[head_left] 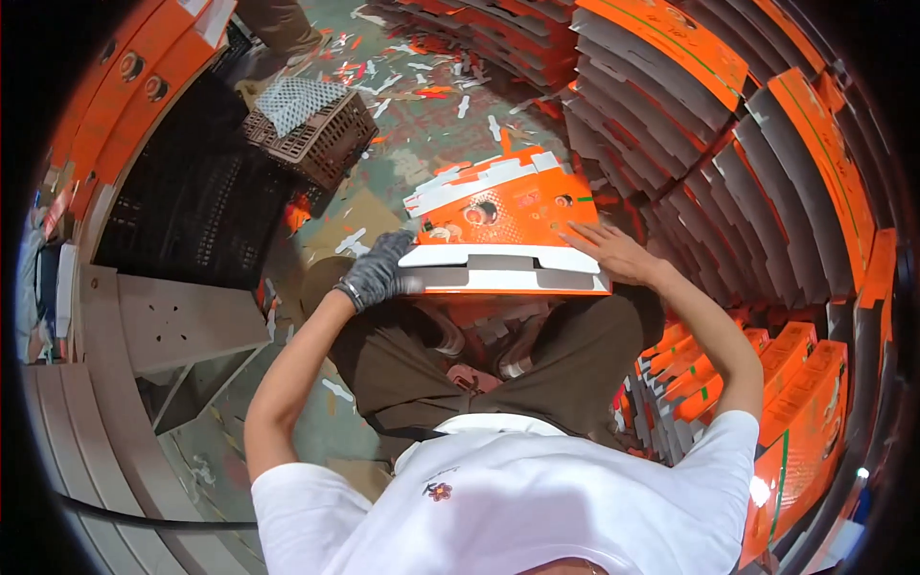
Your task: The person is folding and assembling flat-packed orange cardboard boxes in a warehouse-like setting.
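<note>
Across my lap lies a stack of orange printed cardboard blanks (537, 216) with white notched edges. The white edge facing me has a slot-like gap in its middle. My left hand (379, 271), in a dark grey glove, is closed round the left end of the stack, its thumb along the near edge. My bare right hand (621, 255) rests on the right end, fingers stretched flat over the orange face. Its thumb is hard to make out. My bent knees, in dark brown trousers (575, 350), sit under the stack.
Tall piles of orange and grey blanks (661, 115) rise on the right. More orange blanks (805, 383) stand near my right elbow. A brown plastic crate (331, 144) topped with a whitish mesh-patterned piece stands far left. Grey metal framing (182, 321) is at left. Cardboard scraps litter the floor (412, 125).
</note>
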Demonstrator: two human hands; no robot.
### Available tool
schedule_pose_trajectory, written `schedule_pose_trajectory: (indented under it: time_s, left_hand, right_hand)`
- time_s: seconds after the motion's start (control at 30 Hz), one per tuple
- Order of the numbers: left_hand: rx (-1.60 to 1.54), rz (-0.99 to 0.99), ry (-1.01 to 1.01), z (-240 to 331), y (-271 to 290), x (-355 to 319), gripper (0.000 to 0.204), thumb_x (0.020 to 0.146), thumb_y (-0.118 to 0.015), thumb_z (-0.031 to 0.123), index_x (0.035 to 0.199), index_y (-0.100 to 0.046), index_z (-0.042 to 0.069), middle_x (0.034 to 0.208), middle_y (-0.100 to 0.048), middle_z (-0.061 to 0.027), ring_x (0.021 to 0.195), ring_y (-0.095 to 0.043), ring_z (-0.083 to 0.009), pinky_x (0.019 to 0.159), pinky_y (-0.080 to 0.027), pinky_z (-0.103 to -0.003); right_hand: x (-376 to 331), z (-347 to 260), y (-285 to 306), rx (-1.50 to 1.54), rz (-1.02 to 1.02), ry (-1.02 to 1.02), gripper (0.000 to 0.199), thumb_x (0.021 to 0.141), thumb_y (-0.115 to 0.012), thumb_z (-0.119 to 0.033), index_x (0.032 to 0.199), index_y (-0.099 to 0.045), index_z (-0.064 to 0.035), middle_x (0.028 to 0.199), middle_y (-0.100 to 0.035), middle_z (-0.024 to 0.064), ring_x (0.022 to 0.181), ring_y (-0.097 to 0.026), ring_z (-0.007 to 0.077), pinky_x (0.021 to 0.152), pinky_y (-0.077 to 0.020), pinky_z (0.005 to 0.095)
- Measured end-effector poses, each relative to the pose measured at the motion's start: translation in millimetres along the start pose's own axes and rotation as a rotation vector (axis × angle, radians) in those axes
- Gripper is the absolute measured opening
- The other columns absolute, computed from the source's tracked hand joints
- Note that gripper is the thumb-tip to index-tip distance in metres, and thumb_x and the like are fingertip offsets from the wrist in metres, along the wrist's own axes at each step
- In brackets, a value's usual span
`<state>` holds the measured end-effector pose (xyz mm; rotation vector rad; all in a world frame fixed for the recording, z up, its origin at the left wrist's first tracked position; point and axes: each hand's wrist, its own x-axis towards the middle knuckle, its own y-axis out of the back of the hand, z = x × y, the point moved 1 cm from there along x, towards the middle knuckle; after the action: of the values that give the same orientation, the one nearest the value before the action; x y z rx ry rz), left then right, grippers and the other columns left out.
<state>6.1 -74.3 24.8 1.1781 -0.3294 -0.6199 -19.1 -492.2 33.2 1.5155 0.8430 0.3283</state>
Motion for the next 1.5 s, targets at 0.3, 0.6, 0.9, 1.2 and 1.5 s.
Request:
schedule_pose_trajectory:
  time_s: [0.3, 0.6, 0.9, 1.2, 1.5]
  left_hand:
    - [0.067, -0.393, 0.048, 4.4, 17.0, 14.8, 0.075, 0.075, -0.055, 0.047, 0.133, -0.026, 0.008, 0.119, -0.044, -0.023, 0.111, -0.041, -0.0369, 0.096, -0.03, -0.04]
    - [0.11, -0.248, 0.223, 4.6, 9.1, 32.9, 0.073, 0.061, -0.07, 0.043, 0.118, -0.045, 0.003, 0.114, -0.049, -0.0204, 0.107, -0.046, -0.0348, 0.092, -0.035, -0.04]
    - [-0.048, -0.19, 0.111, -15.3, -1.9, 39.6, 0.058, 0.077, -0.052, 0.046, 0.123, -0.044, 0.013, 0.109, -0.054, -0.0175, 0.103, -0.049, -0.033, 0.088, -0.037, -0.045]
    - [0.453, -0.218, -0.097, 69.5, 32.4, 40.5, 0.087, 0.057, -0.074, 0.028, 0.131, -0.029, 0.018, 0.127, -0.038, -0.0093, 0.12, -0.032, -0.029, 0.096, -0.012, -0.063]
    - [0.226, 0.504, -0.501, 53.1, 158.8, -30.1, 0.049, 0.07, -0.052, 0.003, 0.112, -0.046, 0.028, 0.134, -0.032, -0.0086, 0.124, -0.027, -0.0397, 0.098, -0.033, -0.046]
  right_hand:
    - [39.7, 6.5, 12.0, 0.728, -0.49, -0.224, 0.086, 0.07, -0.063, -0.047, 0.135, -0.021, -0.0075, 0.132, -0.032, 0.0195, 0.124, -0.029, 0.0282, 0.101, -0.0239, 0.0344]
    - [59.1, -14.3, -4.9, 0.759, -0.204, -0.26, 0.076, 0.058, -0.072, -0.034, 0.125, -0.042, -0.0136, 0.115, -0.051, 0.0177, 0.107, -0.048, 0.0288, 0.087, -0.0374, 0.0356]
    - [73.1, 36.7, -58.6, 1.728, 0.042, 0.153, 0.05, 0.08, -0.052, -0.042, 0.118, -0.049, -0.0101, 0.098, -0.061, 0.013, 0.096, -0.055, 0.0267, 0.083, -0.0403, 0.0376]
    - [48.2, -21.8, 42.6, 1.305, -0.227, -0.314, 0.051, 0.089, -0.039, -0.044, 0.114, -0.053, -0.0027, 0.109, -0.056, 0.0097, 0.097, -0.053, 0.0152, 0.084, -0.0402, 0.0237]
    - [63.9, 22.3, -2.1, 1.502, 0.411, -0.289, 0.058, 0.08, -0.057, -0.041, 0.122, -0.042, -0.005, 0.112, -0.052, 0.0048, 0.094, -0.051, 0.0115, 0.079, -0.0404, 0.0248]
